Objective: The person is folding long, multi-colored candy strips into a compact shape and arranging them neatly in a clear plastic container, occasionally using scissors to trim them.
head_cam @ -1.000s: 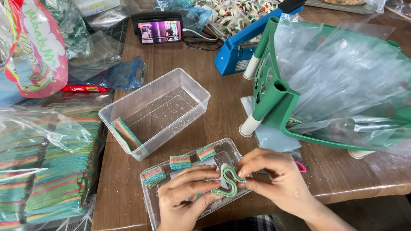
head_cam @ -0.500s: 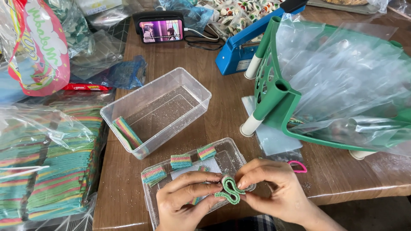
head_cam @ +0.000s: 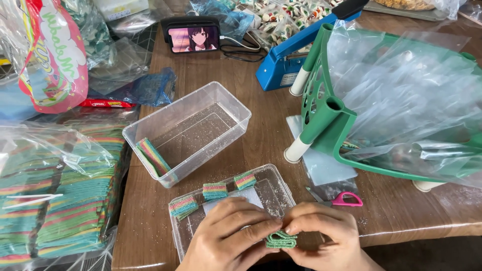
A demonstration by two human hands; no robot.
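Two hands, left hand (head_cam: 228, 236) and right hand (head_cam: 321, 233), both pinch one folded sour candy strip (head_cam: 281, 240) over shallow clear tray (head_cam: 273, 183) at tabletop (head_cam: 261, 145) near edge. Three folded pieces (head_cam: 215, 191) in tray; one strip in deep clear tub (head_cam: 188, 131).

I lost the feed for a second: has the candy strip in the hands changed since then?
Yes. The candy strip was a loose S-curve above the shallow tray; both hands have now pressed it into a tight fold, lower, at the tray's near edge.
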